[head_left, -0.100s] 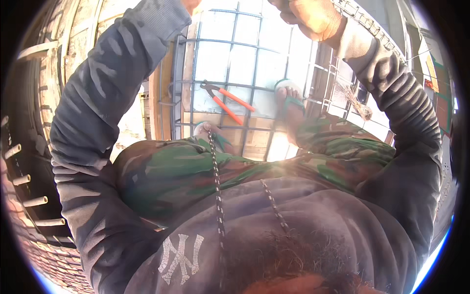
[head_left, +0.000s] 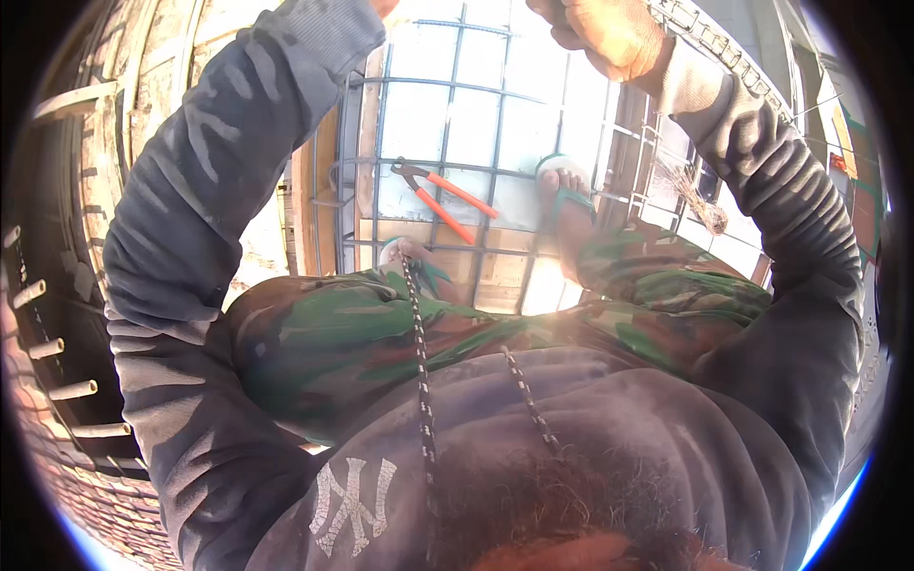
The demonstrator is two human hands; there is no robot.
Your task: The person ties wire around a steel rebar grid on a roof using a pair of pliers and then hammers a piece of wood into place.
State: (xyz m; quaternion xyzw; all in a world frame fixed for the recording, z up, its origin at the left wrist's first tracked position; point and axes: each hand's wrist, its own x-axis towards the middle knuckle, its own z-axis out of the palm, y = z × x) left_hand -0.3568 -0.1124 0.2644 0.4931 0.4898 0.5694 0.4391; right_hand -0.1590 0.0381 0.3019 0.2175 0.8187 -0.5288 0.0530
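Note:
At the top edge, my right hand [head_left: 614, 38] is closed, its fingers curled inward; whatever lies in them is cut off by the frame. Only a sliver of my left hand [head_left: 385, 7] shows past its grey cuff, so its fingers are hidden. Both arms reach forward over a grid of steel reinforcing bars [head_left: 495, 130]. On that grid, between my feet, lie pincers with orange-red handles [head_left: 454, 198] and a dark metal head, their handles spread. Neither hand touches the pincers.
My sandalled feet, the right foot [head_left: 568, 181] and the left foot [head_left: 416, 255], stand at the grid. A bundle of thin wire [head_left: 700, 202] lies to the right. Wooden boards [head_left: 301, 205] border the left side. Pale pipe ends [head_left: 71, 390] stick out at far left.
My left forearm and cuff have shifted slightly to the right. The right hand has moved very little, and the pincers lie as before.

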